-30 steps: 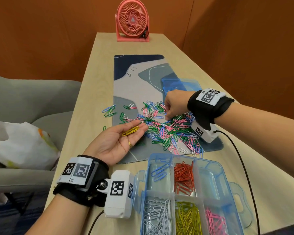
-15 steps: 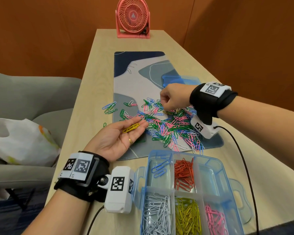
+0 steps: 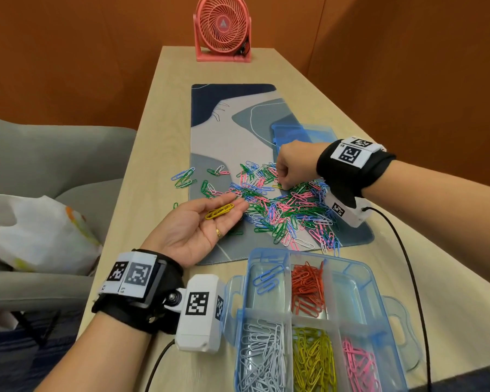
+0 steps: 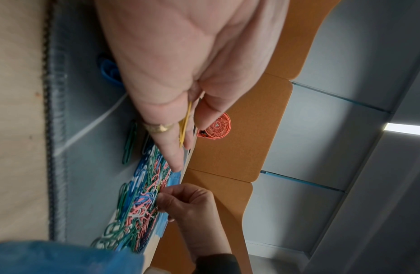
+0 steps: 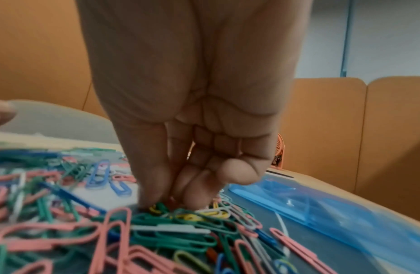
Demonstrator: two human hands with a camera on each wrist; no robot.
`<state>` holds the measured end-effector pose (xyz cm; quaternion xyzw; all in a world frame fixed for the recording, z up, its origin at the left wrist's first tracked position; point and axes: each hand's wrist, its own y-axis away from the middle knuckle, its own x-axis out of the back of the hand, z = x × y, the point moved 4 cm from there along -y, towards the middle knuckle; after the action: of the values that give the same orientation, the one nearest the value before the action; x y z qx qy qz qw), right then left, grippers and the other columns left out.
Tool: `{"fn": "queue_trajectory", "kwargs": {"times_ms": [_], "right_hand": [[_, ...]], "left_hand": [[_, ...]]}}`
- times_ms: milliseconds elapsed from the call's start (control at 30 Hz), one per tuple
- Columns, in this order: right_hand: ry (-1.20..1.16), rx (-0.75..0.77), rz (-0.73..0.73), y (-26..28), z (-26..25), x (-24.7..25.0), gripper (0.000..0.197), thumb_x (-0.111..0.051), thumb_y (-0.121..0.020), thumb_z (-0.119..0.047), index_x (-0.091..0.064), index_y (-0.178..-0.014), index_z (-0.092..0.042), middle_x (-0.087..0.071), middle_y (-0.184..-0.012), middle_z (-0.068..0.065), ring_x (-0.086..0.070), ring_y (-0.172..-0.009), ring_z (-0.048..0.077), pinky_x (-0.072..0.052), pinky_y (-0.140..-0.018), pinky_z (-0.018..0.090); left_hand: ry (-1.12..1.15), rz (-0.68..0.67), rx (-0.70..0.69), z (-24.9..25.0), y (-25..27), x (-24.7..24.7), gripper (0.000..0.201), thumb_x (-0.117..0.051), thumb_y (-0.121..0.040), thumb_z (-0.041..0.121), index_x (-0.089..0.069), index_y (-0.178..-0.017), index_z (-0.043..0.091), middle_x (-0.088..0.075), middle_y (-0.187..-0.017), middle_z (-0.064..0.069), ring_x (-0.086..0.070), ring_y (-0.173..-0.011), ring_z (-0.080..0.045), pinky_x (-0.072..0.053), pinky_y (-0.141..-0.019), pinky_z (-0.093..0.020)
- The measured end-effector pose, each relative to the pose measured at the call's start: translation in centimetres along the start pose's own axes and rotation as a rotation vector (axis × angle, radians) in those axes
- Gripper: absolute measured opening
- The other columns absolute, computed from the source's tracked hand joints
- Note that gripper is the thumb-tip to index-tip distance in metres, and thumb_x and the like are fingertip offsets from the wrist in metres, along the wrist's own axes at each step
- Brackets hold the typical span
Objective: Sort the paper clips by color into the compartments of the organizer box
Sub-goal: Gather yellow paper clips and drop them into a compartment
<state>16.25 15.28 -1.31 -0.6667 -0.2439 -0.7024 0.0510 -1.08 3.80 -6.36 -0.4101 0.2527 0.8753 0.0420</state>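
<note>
Left hand [image 3: 194,227]: palm up, fingers nearly straight and relaxed, lying at the near left edge of the desk mat [image 3: 238,123]; yellow paper clips [image 3: 219,211] rest across the fingers, carried and not gripped; a gold ring [image 3: 218,232] on one finger. Right hand [image 3: 294,165]: knuckles up, fingers curled down into the far side of the loose pile of paper clips [image 3: 283,210], thumb and fingertips [image 5: 155,194] closed together on a yellow paper clip in the pile [image 5: 155,208]; whether that clip is fully pinched cannot be told from the blurred wrist view. Loose pile: green, pink, blue and white clips, spread over the near right part of the mat, a few strays [image 3: 184,178] on the table [image 3: 164,108] to the left. Organizer box [image 3: 379,281]: clear blue plastic, open, on the table just near the mat; far row holds blue clips [image 3: 266,278] at left and red clips [image 3: 307,290] in the middle; near row holds white clips [image 3: 262,357] at left, yellow clips [image 3: 313,360] in the middle, pink clips [image 3: 358,366] at right. Blue plastic lid [image 3: 303,134]: flat on the mat beyond the right hand. Pink desk fan [image 3: 222,28]: upright at the table's far end. White plastic bag [image 3: 34,233]: on a grey chair [image 3: 54,154] at left.
</note>
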Motion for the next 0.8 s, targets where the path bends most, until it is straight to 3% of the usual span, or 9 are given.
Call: {"fn": "queue_trajectory", "kwargs": {"times_ms": [133, 333, 433, 600, 800], "right_hand": [[0.045, 0.001, 0.028, -0.15, -0.29, 0.03, 0.012, -0.074, -0.080, -0.018, -0.073, -0.087, -0.009, -0.069, -0.084, 0.004, -0.058, -0.074, 0.016, -0.042, -0.054, 0.022], [0.067, 0.013, 0.054, -0.48, -0.07, 0.33, 0.011, -0.058, -0.084, -0.007, -0.067, -0.084, -0.013, -0.069, -0.089, 0.005, -0.061, -0.085, 0.023, -0.049, -0.071, 0.031], [0.044, 0.024, 0.086, -0.50, -0.11, 0.39, 0.014, -0.055, -0.083, -0.006, -0.065, -0.082, -0.016, -0.062, -0.080, -0.001, -0.060, -0.083, 0.022, -0.042, -0.066, 0.026], [-0.010, 0.022, -0.044, -0.21, -0.59, -0.24, 0.014, -0.076, -0.077, -0.029, -0.069, -0.074, -0.017, -0.066, -0.071, -0.005, -0.057, -0.068, 0.010, -0.044, -0.056, 0.022], [-0.045, 0.032, -0.055, -0.43, -0.60, -0.46, 0.014, -0.074, -0.075, -0.017, -0.064, -0.066, -0.019, -0.060, -0.064, -0.006, -0.053, -0.063, 0.012, -0.043, -0.057, 0.024]], "left_hand": [[0.006, 0.000, -0.002, 0.01, 0.00, 0.07, 0.028, -0.036, -0.095, -0.003, -0.055, -0.112, -0.015, -0.063, -0.112, -0.029, -0.069, -0.091, -0.035, -0.055, -0.082, -0.037], [0.000, 0.002, -0.002, -0.01, -0.02, 0.05, 0.027, -0.037, -0.094, -0.003, -0.056, -0.110, -0.014, -0.063, -0.113, -0.029, -0.069, -0.091, -0.035, -0.055, -0.083, -0.037], [-0.005, 0.002, -0.001, 0.00, -0.01, -0.01, 0.027, -0.037, -0.094, -0.003, -0.056, -0.111, -0.014, -0.063, -0.113, -0.029, -0.069, -0.092, -0.035, -0.054, -0.084, -0.038], [-0.002, 0.001, -0.002, 0.02, 0.04, 0.00, 0.028, -0.037, -0.094, -0.003, -0.055, -0.112, -0.014, -0.063, -0.113, -0.029, -0.069, -0.091, -0.034, -0.054, -0.083, -0.037], [-0.008, 0.002, -0.004, -0.01, 0.10, 0.02, 0.027, -0.037, -0.094, -0.003, -0.056, -0.111, -0.014, -0.063, -0.113, -0.029, -0.069, -0.092, -0.034, -0.054, -0.083, -0.038]]}}
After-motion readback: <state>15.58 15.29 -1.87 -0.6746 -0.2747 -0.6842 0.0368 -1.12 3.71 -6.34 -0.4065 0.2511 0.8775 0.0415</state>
